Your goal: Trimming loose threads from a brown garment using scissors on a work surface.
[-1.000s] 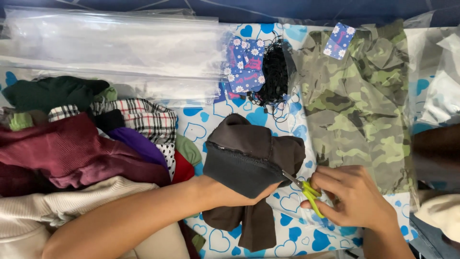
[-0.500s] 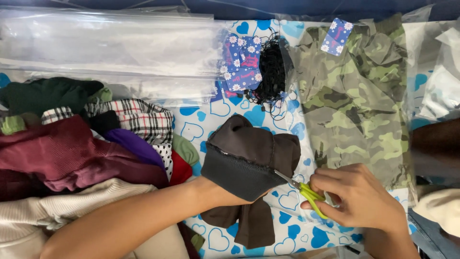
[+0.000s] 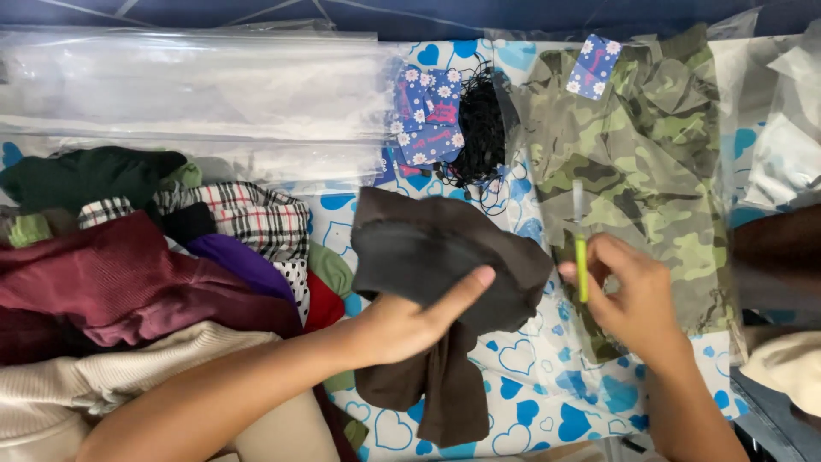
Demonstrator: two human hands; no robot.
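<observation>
Looks like the trimming step: left hand (image 3: 402,321) grips a dark brown knit garment (image 3: 445,265), thumb on top, bunched and dangling over the heart-print tabletop (image 3: 530,402). Right hand (image 3: 633,299) pinches yellow-handled scissors (image 3: 580,248), blades up, beside it. Next move probably needs the blades lined up on a loose thread. Camo garment in plastic (image 3: 641,171) sits beyond the right hand, clothes pile (image 3: 145,274) off to the left.
</observation>
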